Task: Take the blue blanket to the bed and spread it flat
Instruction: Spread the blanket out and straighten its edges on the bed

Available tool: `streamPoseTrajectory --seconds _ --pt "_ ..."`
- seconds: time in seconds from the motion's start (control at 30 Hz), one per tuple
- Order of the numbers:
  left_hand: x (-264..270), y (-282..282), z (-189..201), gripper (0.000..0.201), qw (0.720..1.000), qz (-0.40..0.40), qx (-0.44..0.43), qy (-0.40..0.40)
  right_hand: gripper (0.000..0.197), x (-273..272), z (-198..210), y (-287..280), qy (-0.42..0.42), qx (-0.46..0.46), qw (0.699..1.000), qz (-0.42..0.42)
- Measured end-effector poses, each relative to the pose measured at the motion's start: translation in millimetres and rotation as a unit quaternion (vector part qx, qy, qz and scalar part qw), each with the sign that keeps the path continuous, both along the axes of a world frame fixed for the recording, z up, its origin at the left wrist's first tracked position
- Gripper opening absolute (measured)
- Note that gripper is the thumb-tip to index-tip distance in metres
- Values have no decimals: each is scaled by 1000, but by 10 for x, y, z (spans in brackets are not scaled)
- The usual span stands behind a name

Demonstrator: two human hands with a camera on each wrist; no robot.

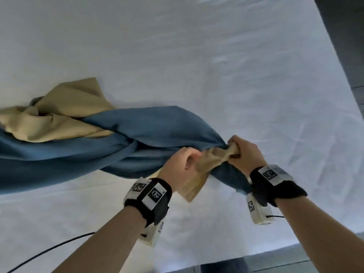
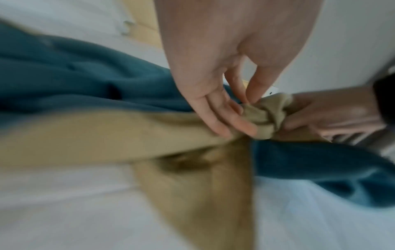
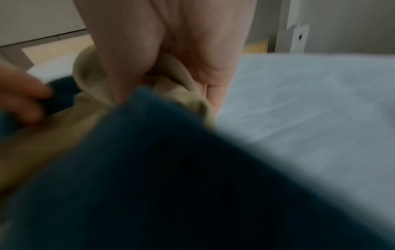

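**Cloth in a rope, corner in both hands**

Bedding first: the wide white-sheeted bed [image 1: 197,66] fills the head view, and the soft blue blanket with a tan reverse side [image 1: 137,134] lies across its near half, twisted into a thick rope that runs off to the left. It is on the bed but far from flat.

Judging by its deep folds, the blanket is limp, fairly bulky and not slippery or fragile. It should drape and drag rather than slide, so it probably needs lifting and shaking to untwist. The sensible hold is at a corner or along an edge, hands drawn well apart.

The right hand [image 1: 244,152] has its fingers curled tight round a bunched tan corner. The left hand [image 1: 183,166], just beside it, pinches the same tan bunch between thumb and fingertips.

Black wrist straps [image 1: 275,184] carry white square tags with black coded patterns. No brand or readable writing shows anywhere; the wrist views are too blurred to tell more.
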State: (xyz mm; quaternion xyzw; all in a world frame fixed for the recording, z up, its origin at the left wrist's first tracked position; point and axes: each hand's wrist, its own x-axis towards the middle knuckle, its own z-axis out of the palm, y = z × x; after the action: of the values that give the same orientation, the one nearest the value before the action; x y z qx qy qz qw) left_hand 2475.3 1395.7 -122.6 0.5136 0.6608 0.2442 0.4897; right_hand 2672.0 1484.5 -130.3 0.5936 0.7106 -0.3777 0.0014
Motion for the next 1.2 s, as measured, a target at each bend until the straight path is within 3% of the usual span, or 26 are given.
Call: streamPoseTrajectory --seconds 0.1,0.2,0.27,0.33,0.4,0.5,0.6,0.7,0.77,0.93,1.0,1.1,1.2 --pt "320 266 48 27 996 37 50 67 20 795 126 424 -68 73 995 26" --pt "534 465 57 26 988 42 78 124 17 1442 240 765 -127 146 981 -7" --pt "645 529 53 31 986 23 63 154 31 1786 260 889 -151 195 968 -45" --pt "741 561 48 40 980 2 43 193 61 1974 247 914 -179 181 963 -92" --pt "848 574 23 53 976 -18 19 216 84 1995 197 851 -183 125 970 -100" --pt "993 590 -82 78 964 -75 -29 253 100 1766 15 615 -163 47 985 21" --pt "1031 664 -215 100 933 -140 -57 327 111 1468 -180 320 -100 -50 994 8" --pt "1009 749 -312 111 897 -184 -8 402 113 1225 -301 188 -105 -24 994 12" --pt "980 804 -372 117 889 -193 2 415 116 1072 -343 190 -128 6 991 29" --pt "884 936 -520 116 856 -210 -63 469 89 874 -454 366 -226 35 973 41" --pt "875 962 -563 103 847 -201 -69 488 76 896 -477 457 -219 4 974 52" --pt "910 980 -597 73 839 -203 -69 500 40 1001 -516 505 -199 22 978 60" --pt "938 985 -542 59 844 -194 -71 495 31 1168 -509 492 -173 43 980 88"
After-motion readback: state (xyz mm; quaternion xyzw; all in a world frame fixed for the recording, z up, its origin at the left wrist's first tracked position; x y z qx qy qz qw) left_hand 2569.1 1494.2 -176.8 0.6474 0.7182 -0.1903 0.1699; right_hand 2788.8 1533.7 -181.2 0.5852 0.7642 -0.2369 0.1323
